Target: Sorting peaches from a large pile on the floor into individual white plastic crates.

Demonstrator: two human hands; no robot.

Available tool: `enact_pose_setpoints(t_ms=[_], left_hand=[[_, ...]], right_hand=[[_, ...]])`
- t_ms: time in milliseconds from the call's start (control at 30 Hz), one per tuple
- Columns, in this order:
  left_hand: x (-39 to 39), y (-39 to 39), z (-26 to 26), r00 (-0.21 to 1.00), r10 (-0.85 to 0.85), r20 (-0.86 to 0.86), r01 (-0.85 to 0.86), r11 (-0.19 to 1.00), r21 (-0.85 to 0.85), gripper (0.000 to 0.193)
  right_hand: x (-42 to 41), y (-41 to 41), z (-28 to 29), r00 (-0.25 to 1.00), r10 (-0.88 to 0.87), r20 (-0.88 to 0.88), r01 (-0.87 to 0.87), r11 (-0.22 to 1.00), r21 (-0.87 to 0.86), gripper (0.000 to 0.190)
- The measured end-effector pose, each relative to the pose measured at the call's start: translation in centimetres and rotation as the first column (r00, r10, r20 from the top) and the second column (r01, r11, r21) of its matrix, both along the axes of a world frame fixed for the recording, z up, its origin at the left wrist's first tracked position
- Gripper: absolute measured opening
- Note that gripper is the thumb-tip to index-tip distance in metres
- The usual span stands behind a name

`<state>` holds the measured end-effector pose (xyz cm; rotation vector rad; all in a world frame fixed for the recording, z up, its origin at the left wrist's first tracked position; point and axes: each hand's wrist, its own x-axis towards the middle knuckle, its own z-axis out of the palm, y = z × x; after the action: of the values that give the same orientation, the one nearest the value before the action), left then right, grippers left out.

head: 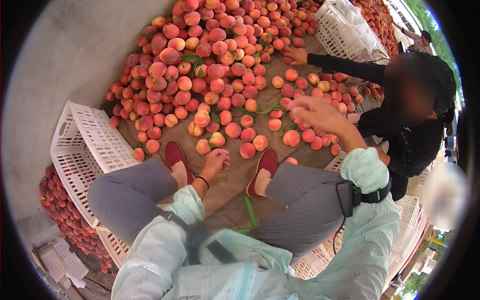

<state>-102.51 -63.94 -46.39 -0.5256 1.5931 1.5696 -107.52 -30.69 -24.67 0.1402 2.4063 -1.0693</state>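
My left hand (pixel 216 162) is between my knees with its fingers loosely bent and no fruit visible in it. Just beyond its fingers lie a red-yellow peach (pixel 203 146) and another peach (pixel 217 139). My right hand (pixel 318 114) is stretched over loose peaches to the right, palm turned down, fingers partly bent. No fruit shows in its grasp, though the hand hides some of what lies beneath. Near its fingertips are a leafy twig (pixel 267 108) and a peach (pixel 275 124). A large heap of peaches (pixel 210 71) rises in front, against a grey wall (pixel 75 48).
A white plastic crate (pixel 101 131) leans at my left knee, with more peaches (pixel 71 210) behind it. Another person's hand (pixel 296 55) touches peaches at the heap's right edge. A white crate with a plastic liner (pixel 339 33) stands beyond. Brown sheeting (pixel 225 195) covers the ground.
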Motion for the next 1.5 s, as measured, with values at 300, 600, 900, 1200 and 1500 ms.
enact_pose_setpoints(t_ms=[300,600,900,1200,1500], left_hand=[[-5.7,0.1,-3.6,0.933,-0.077,-0.352,0.021,0.987,-0.162,0.018],[-19.3,1.5,-7.4,0.744,-0.283,-0.605,-0.101,0.848,-0.520,0.050],[-24.2,5.2,-8.0,0.900,-0.260,-0.351,-0.013,0.787,-0.617,0.070],[-23.6,2.9,-9.1,0.907,-0.299,-0.297,0.132,0.870,-0.474,0.078],[-18.5,-4.0,-9.1,0.927,0.362,0.100,-0.361,0.788,0.499,0.041]], right_hand=[[-5.3,-11.5,-30.4,0.956,-0.205,0.208,0.125,0.931,0.343,0.053],[-4.1,-11.5,-32.9,0.804,-0.494,0.332,0.594,0.629,-0.501,0.049],[-16.1,-12.9,-31.2,0.930,-0.364,-0.043,0.343,0.906,-0.248,0.052],[-16.4,-14.3,-31.2,0.973,0.167,0.158,-0.207,0.936,0.284,0.075],[-9.1,-15.1,-31.6,0.978,0.036,0.207,-0.033,0.999,-0.020,0.070]])
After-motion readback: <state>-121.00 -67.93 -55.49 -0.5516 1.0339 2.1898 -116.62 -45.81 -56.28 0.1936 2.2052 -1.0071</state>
